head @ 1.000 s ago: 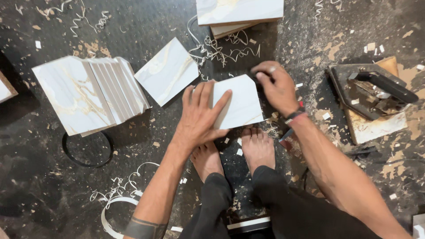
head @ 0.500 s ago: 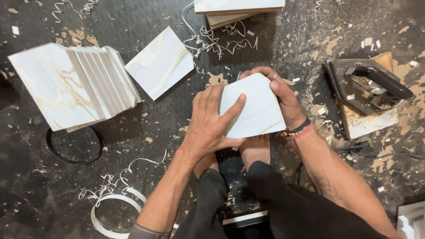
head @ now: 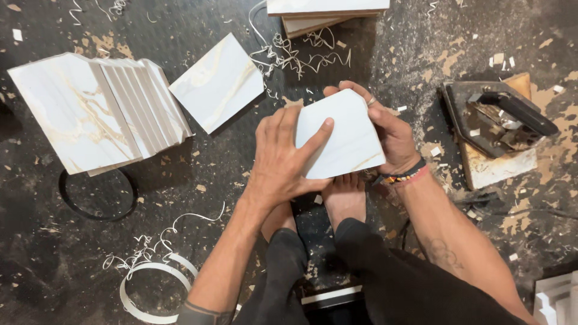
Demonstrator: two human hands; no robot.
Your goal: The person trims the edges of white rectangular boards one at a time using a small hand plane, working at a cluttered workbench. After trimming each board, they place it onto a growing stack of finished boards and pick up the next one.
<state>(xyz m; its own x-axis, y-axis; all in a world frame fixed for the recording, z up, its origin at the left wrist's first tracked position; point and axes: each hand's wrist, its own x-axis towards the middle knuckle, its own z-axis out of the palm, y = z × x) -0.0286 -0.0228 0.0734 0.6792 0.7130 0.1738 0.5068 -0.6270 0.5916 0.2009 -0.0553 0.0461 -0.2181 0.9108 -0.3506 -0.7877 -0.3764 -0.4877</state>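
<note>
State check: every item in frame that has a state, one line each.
White marble-patterned panel piece: lifted, gripped by both hands.
Left hand: flat on its face.
Right hand: holding its far edge.
Stack of matching panels: fanned on floor.
Single square panel: lying flat.
Black metal iron: resting on board.

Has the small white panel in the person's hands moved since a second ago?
Yes. The white panel, then flat on the floor above the feet, is now lifted and tilted between both hands.
</note>
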